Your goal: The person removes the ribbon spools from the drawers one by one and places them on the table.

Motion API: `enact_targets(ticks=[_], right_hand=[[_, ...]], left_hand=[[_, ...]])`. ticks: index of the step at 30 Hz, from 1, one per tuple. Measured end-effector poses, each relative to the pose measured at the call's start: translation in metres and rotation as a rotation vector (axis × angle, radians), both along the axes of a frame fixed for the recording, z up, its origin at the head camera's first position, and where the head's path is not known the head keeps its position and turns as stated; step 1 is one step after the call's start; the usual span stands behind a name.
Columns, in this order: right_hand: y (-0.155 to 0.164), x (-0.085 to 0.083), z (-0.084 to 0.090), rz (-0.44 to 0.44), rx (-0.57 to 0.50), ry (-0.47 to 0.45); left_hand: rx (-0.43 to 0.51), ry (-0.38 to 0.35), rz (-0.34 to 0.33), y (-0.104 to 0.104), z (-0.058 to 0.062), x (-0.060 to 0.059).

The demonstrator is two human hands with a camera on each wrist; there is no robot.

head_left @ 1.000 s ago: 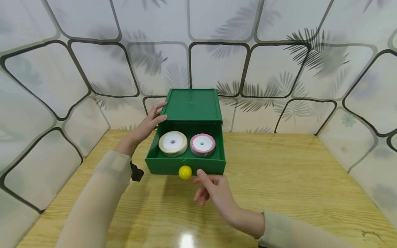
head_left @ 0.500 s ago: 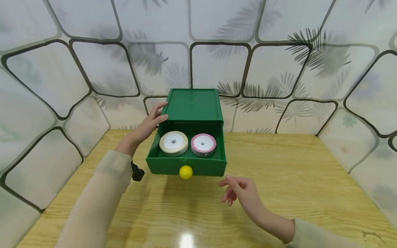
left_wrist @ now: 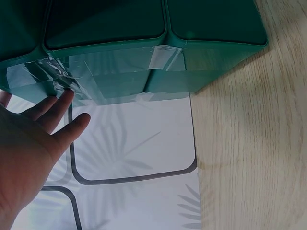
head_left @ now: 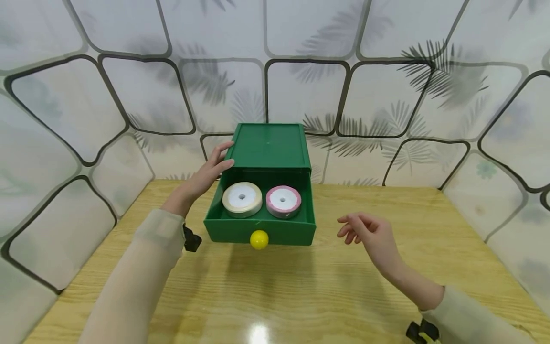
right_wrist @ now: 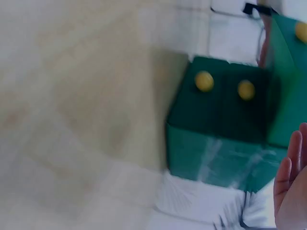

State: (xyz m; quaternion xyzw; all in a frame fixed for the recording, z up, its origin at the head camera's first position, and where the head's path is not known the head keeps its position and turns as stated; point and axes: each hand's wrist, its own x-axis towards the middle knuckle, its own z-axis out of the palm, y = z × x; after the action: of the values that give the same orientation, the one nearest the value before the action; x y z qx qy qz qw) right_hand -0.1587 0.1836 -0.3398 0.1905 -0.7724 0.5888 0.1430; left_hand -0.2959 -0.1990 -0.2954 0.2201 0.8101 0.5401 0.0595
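Note:
A green drawer cabinet stands at the table's back, its top drawer pulled out. That drawer holds a cream ribbon spool on the left and a pink-edged ribbon spool on the right, both lying flat. A yellow knob sits on its front. My left hand rests fingertips against the cabinet's upper left side; in the left wrist view its spread fingers touch the taped wall. Right of the drawer, my right hand hovers with loosely bent fingers, holding nothing.
The right wrist view, blurred, shows closed lower drawers with yellow knobs under the extended one. Patterned panels enclose the wooden table at the back and both sides. Clear tape wraps the cabinet.
My right hand has moved away from beside the yellow knob, to the right and then farther back. The left hand and the pulled-out drawer stay as they were.

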Motion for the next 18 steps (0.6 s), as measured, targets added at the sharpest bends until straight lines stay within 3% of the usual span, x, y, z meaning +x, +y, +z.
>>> enact_targets(ticks=[6, 18], right_hand=[[0.008, -0.019, 0.024, -0.003, 0.073, 0.095], [0.010, -0.053, 0.068, 0.159, 0.137, 0.182]], left_hand=[[-0.002, 0.012, 0.000, -0.001, 0.000, 0.000], [0.013, 0.013, -0.002, 0.000, 0.000, 0.001]])
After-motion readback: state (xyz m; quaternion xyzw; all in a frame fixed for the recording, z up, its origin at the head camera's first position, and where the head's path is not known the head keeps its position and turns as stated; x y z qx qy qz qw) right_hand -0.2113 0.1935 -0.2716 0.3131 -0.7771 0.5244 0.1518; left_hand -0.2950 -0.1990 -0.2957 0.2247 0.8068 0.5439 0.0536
